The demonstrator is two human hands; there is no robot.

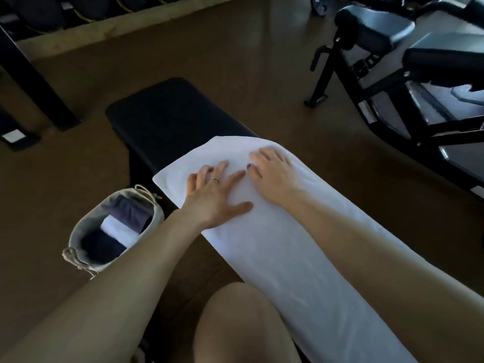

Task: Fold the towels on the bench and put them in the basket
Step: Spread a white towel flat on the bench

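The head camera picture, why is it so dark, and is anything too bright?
Head view: the room is dim, so the black bench loses detail; the white towel glares pale under both hands; straight edges bend from the wide lens.

A gym — padded black bench (167, 113), exercise machine (408, 74), racked weights (52, 9) behind

**Gym gear around a brown floor**

A smooth brown floor (86, 163) fills the middle of the view. At its far edge runs a pale, low wooden rack ledge (125, 24) with dark rounded weights (39, 10) lined up above it. On the floor's left side stands a slanted black metal post (36, 82). On its right side sits a black steel exercise machine with grey padded cushions (387, 35)
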